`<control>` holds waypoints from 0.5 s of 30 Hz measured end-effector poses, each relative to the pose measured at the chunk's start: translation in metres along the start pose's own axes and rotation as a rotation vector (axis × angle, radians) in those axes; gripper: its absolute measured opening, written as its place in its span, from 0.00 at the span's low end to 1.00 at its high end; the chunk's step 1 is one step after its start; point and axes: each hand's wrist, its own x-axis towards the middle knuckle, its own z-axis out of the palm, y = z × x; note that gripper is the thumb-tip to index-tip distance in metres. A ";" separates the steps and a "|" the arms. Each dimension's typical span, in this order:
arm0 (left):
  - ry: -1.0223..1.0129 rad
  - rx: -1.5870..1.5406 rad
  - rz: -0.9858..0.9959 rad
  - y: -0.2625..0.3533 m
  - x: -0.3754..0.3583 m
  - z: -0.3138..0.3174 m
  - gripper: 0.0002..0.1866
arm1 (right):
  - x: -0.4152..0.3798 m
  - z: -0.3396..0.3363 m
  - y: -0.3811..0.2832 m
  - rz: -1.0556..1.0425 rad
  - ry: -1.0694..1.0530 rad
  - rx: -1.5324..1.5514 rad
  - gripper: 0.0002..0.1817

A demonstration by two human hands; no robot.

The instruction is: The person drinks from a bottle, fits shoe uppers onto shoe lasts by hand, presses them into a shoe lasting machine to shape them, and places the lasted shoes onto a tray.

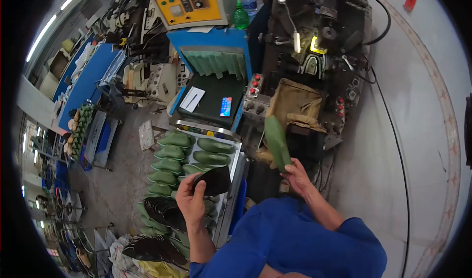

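Note:
My left hand (192, 199) is closed on a black shoe upper (216, 180), pinched between thumb and fingers above a tray of shoe lasts. My right hand (298, 176) grips a green shoe last (277, 139) by its lower end, and the last tilts up in front of the machine. Rows of green shoe lasts (168, 165) lie on the white tray (233, 172) to the left. Stacked black uppers (164, 210) rest over the lasts nearer to me, with another dark stack (153, 248) below them.
A machine (314, 52) with a brown cloth cover (295, 103) and red buttons stands ahead. Beside it is a blue cabinet (211, 39) with a yellow control panel (189, 6); a phone (225, 107) lies on its shelf. A black cable (400, 165) runs down the right.

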 end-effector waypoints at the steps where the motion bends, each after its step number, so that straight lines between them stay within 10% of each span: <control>1: -0.063 0.005 0.010 -0.003 0.009 0.021 0.14 | -0.003 -0.008 -0.013 -0.086 0.039 -0.012 0.27; 8: -0.341 -0.110 -0.050 0.014 0.064 0.199 0.17 | 0.004 -0.061 -0.068 -0.251 0.116 0.026 0.29; 12: -0.548 -0.259 -0.432 -0.017 0.098 0.302 0.10 | 0.023 -0.111 -0.049 -0.233 0.053 0.085 0.31; 15: -0.642 -0.227 -0.552 -0.106 0.136 0.361 0.08 | -0.001 -0.099 -0.072 -0.099 -0.284 0.694 0.35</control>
